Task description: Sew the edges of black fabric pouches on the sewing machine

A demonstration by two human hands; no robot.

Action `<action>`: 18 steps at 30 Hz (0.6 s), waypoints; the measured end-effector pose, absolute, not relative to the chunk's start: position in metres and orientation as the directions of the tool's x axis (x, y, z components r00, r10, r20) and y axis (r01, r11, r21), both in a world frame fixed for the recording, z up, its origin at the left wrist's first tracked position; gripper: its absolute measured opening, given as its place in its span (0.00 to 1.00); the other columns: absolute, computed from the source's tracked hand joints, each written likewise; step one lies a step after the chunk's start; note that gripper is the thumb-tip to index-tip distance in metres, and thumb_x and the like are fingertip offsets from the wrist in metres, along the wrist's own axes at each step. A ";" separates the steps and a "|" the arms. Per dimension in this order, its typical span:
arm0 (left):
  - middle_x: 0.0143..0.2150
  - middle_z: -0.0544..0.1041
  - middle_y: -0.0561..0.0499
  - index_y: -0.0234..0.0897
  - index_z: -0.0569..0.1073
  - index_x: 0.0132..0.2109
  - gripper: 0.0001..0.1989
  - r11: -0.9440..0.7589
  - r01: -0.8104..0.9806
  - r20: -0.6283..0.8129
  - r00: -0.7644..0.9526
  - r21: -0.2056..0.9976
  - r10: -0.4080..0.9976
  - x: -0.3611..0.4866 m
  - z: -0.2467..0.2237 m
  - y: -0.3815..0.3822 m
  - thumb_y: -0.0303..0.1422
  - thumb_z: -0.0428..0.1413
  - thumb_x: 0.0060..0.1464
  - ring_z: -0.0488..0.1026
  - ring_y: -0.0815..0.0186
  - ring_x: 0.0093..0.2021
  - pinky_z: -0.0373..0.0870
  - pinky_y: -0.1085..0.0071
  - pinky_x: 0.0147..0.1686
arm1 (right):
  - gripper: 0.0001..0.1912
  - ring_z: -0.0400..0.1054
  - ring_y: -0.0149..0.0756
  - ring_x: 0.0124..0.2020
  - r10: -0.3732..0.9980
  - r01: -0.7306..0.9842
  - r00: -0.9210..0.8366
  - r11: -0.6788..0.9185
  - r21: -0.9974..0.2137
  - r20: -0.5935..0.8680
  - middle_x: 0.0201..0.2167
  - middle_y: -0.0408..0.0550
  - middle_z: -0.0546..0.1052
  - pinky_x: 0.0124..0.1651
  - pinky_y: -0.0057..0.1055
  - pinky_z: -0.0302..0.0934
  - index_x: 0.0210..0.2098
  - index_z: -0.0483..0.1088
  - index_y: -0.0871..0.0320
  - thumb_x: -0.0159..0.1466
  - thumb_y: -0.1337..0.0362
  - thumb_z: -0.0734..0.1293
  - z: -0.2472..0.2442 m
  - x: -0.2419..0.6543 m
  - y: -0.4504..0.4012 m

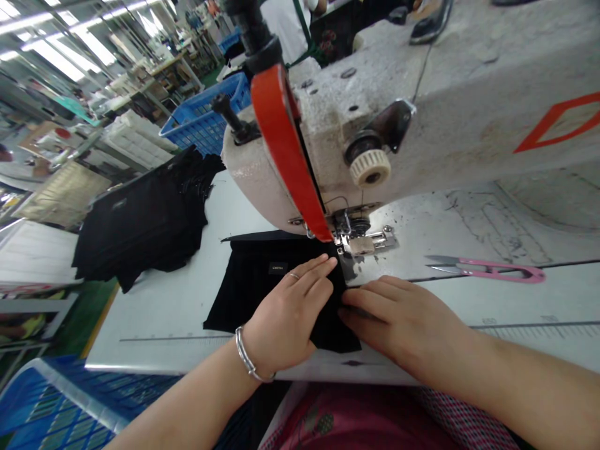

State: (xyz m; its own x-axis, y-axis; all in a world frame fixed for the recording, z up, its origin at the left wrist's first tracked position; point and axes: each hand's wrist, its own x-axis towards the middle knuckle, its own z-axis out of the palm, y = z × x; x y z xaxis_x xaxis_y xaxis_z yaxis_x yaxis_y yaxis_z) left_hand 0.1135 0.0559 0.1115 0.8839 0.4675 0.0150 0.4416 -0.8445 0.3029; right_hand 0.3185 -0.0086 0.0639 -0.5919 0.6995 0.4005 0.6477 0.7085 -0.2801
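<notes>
A black fabric piece with a small dark label lies on the sewing machine table, its upper right edge at the presser foot. My left hand rests flat on this cloth, fingers stretched toward the needle area, a ring and a bracelet on it. Along the cloth's right edge, my right hand pinches the fabric between thumb and fingers. The grey-white sewing machine with a red lever cover stands over the work. Its needle tip is hard to make out.
Pink-handled thread snips lie right of my right hand. A stack of black fabric pieces sits at the table's left. Blue baskets stand behind and at lower left. Another person is beyond the machine.
</notes>
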 end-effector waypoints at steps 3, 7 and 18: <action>0.65 0.60 0.34 0.25 0.67 0.51 0.24 -0.853 0.457 -0.039 0.886 0.253 0.463 0.117 0.110 0.056 0.20 0.52 0.43 0.53 0.53 0.68 0.56 0.56 0.66 | 0.11 0.66 0.43 0.44 0.693 0.631 -0.607 0.718 -0.294 0.388 0.42 0.50 0.74 0.43 0.41 0.63 0.46 0.72 0.58 0.66 0.70 0.62 0.063 0.319 -0.008; 0.65 0.59 0.33 0.25 0.68 0.50 0.25 -0.851 0.465 -0.071 0.884 0.245 0.462 0.118 0.108 0.055 0.23 0.54 0.40 0.52 0.51 0.68 0.54 0.57 0.67 | 0.08 0.65 0.43 0.48 0.728 0.614 -0.586 0.686 -0.390 0.356 0.42 0.51 0.74 0.47 0.42 0.62 0.40 0.72 0.58 0.65 0.69 0.61 0.069 0.319 -0.008; 0.66 0.56 0.39 0.29 0.57 0.64 0.44 -0.851 0.462 -0.082 0.886 0.250 0.456 0.116 0.097 0.057 0.29 0.59 0.38 0.49 0.52 0.68 0.49 0.56 0.68 | 0.08 0.67 0.41 0.47 0.744 0.595 -0.566 0.667 -0.449 0.355 0.40 0.48 0.75 0.48 0.43 0.61 0.40 0.73 0.56 0.66 0.64 0.62 0.074 0.317 -0.010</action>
